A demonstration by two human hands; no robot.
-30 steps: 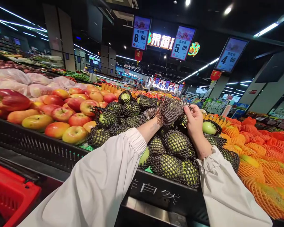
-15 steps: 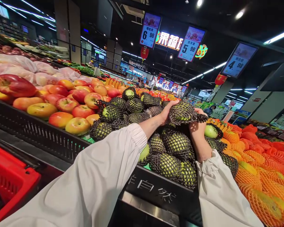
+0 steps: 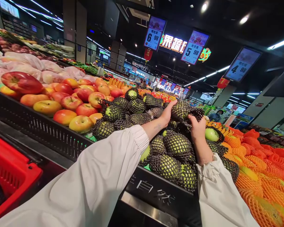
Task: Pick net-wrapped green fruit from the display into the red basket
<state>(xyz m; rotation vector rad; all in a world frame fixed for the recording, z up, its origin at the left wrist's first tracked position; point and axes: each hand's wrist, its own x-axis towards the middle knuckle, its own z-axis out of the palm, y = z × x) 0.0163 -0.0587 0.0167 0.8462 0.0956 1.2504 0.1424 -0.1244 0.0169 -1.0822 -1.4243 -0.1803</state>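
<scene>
Between my hands is a green fruit in a black foam net (image 3: 180, 109), held just above a pile of similar netted fruits (image 3: 177, 143). My left hand (image 3: 167, 116) is closed around its left side, thumb up and most of the fingers hidden behind it. On the other side my right hand (image 3: 198, 126) pinches the loose end of the net, with the thumb at the front. Beside my right wrist, a green fruit (image 3: 211, 134) shows bare through its net's opening.
Red and yellow apples (image 3: 85, 109) fill the black crate (image 3: 44, 118) on the left. Fruits in orange foam nets (image 3: 257, 173) lie to the right. A red basket (image 3: 19, 173) stands at the lower left. Price signs (image 3: 195, 47) hang overhead, and a person (image 3: 216, 116) is far behind.
My right hand has come round to the front of the fruit, its thumb now on the net's end. The netted fruit has turned slightly. The view has shifted a little.
</scene>
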